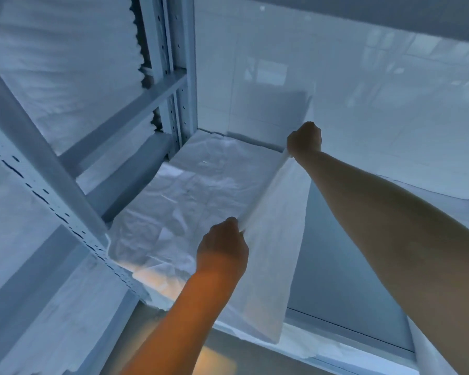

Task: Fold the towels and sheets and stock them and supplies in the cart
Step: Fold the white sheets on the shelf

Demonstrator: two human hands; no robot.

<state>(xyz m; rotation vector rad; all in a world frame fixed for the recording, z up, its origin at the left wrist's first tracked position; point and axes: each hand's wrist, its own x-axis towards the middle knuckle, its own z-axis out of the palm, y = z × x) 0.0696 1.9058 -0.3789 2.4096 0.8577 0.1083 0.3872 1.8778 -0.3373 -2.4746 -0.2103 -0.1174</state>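
A white sheet hangs stretched between my two hands, its top edge running from near to far and its body draping down to the right. My left hand grips the near end of that edge. My right hand grips the far end, close to the back wall. Under the held edge, a shelf is lined with crinkled clear plastic.
A grey metal rack with perforated uprights stands at left, holding stacked white linens. A glossy white wall closes the back. More white cloth lies at the right behind my forearm. The floor shows below.
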